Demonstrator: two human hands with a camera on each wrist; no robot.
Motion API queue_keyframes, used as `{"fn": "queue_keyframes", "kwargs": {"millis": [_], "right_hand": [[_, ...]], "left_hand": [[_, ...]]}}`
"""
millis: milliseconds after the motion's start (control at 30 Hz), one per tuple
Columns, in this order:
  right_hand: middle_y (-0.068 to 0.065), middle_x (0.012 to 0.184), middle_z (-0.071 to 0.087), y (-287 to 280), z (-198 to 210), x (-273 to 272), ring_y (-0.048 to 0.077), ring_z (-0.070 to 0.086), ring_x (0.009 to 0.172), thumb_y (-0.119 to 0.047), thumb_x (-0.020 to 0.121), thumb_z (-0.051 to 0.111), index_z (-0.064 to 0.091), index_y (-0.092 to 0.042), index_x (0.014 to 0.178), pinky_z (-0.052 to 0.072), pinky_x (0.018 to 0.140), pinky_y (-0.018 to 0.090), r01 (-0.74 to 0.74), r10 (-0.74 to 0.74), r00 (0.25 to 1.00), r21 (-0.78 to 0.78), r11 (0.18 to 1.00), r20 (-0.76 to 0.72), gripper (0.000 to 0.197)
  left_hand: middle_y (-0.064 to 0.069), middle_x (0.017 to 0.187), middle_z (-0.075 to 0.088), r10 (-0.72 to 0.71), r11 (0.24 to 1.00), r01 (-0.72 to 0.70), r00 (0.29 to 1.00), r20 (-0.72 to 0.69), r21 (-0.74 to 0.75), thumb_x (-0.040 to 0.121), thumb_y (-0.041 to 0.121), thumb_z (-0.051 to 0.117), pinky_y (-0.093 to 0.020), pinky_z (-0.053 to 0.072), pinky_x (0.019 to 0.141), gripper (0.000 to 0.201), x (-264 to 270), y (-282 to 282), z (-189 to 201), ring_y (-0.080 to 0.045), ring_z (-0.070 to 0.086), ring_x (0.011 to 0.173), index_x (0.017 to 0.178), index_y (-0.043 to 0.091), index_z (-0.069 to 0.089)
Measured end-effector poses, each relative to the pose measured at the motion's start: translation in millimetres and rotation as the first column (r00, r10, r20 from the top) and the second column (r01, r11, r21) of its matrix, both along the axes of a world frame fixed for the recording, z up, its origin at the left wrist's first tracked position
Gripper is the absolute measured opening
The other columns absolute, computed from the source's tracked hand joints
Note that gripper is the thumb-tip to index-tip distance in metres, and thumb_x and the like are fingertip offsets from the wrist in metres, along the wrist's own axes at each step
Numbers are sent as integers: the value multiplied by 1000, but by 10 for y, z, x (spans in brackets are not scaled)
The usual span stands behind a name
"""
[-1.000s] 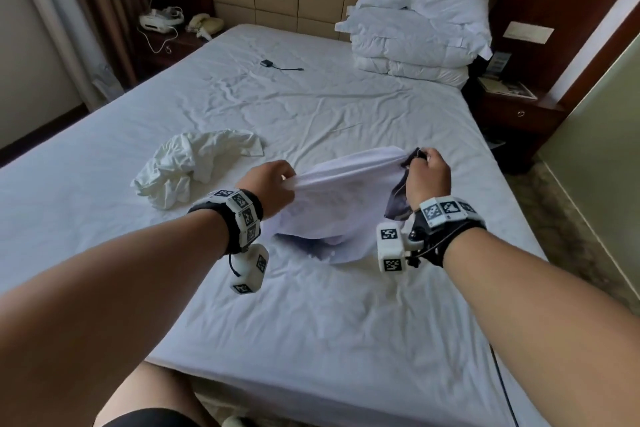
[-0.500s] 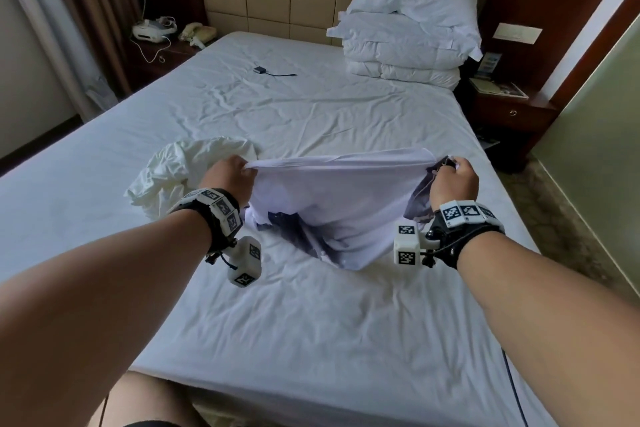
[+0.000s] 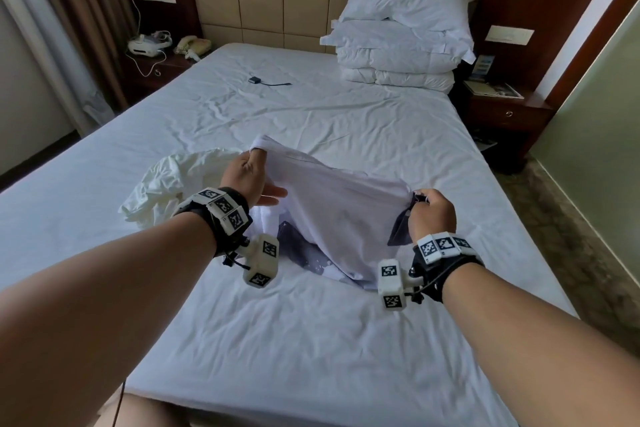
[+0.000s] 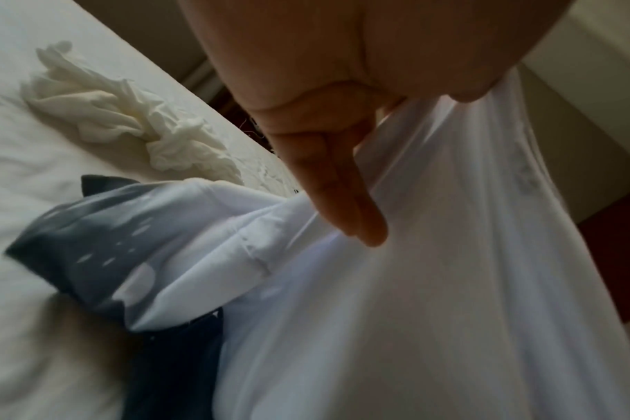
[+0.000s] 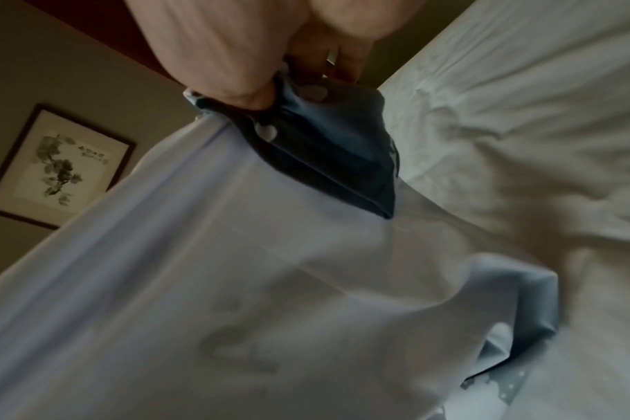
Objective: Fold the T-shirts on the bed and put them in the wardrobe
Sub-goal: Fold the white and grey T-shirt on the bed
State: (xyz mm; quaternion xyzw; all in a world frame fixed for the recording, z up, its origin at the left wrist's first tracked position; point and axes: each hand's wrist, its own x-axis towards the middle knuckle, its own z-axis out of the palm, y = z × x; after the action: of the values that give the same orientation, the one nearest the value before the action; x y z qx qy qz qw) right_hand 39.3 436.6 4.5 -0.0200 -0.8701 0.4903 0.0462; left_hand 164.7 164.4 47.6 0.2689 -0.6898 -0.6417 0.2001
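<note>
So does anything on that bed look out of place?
Yes: a small black device with a cord lies loose on the bed, and a cream T-shirt sits crumpled, not folded.

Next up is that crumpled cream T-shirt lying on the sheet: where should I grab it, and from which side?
The crumpled cream T-shirt lies bunched with no clear edge. Probably come from above on its left, away from the held white T-shirt, and pinch a raised outer fold, then shake it out to find the shoulders.

Bed (image 3: 311, 340): white wrinkled sheet | crumpled white T-shirt (image 3: 162, 184) at left | white T-shirt with dark sleeves (image 3: 343, 218), lower part resting mid-bed | small black device with cable (image 3: 256, 80) near head | stacked pillows (image 3: 401, 42) at head, right
</note>
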Motion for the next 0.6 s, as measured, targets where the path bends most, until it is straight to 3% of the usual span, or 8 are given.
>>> {"fn": "queue_keyframes", "kwargs": {"millis": [67,167,233,333,367,433,500,600], "right_hand": [[12,119,69,10,-23,-26,35,62,106,-4,94,41,70,-15,115,51,85,35,25,-25,999,-13,1000,21,38],[17,128,65,101,19,-98,37,60,115,-5,98,42,66,-12,123,47,88,34,111,-110,994,-46,993,27,35],[18,135,61,200,60,-157,37,57,122,-7,102,41,63,-9,129,42,89,30,177,-175,984,-80,981,34,35],[15,134,62,289,66,-218,35,57,122,-7,101,39,62,-11,131,40,88,29,233,-229,972,-156,960,46,37],[14,128,64,279,64,-210,34,59,118,-7,100,39,64,-12,128,40,85,28,244,-240,970,-185,952,43,38],[13,112,66,232,60,-178,33,60,103,-6,96,42,68,-10,116,38,78,29,244,-242,969,-240,939,41,34],[13,95,66,171,18,-128,32,57,89,-9,92,47,67,-8,92,35,71,30,194,-191,981,-267,944,39,20],[7,72,67,50,-91,33,31,58,75,-39,90,53,64,-8,73,44,66,35,24,-22,1000,-199,980,9,37]], "left_hand": [[-17,77,69,42,997,-42,999,8,-64,105,45,37,-45,63,67,44,-28,-30,-6,-30,73,65,103,9,63],[-11,81,68,115,942,-112,993,-10,-317,89,57,57,-45,62,67,49,-36,-118,13,-26,70,72,95,9,65],[1,87,65,99,817,-35,992,80,-575,80,59,72,-32,54,70,47,-3,-166,13,-17,62,77,97,16,61],[1,104,62,-1,653,197,966,259,-731,70,51,85,-34,49,85,63,6,-206,-64,-22,59,94,119,20,60],[-2,105,62,0,597,251,950,313,-762,74,44,83,-35,50,85,58,-15,-224,-110,-27,61,98,120,18,61],[-3,87,64,84,500,337,898,432,-798,85,30,69,-32,47,69,23,-29,-220,-140,-32,65,89,100,13,67],[-4,69,62,127,536,347,868,480,-769,92,30,55,-32,43,57,26,-7,-211,-160,-32,65,73,76,11,64],[-11,63,67,57,834,174,916,396,-523,96,30,44,-39,60,57,35,26,-119,-230,-30,68,57,80,10,66]]}}
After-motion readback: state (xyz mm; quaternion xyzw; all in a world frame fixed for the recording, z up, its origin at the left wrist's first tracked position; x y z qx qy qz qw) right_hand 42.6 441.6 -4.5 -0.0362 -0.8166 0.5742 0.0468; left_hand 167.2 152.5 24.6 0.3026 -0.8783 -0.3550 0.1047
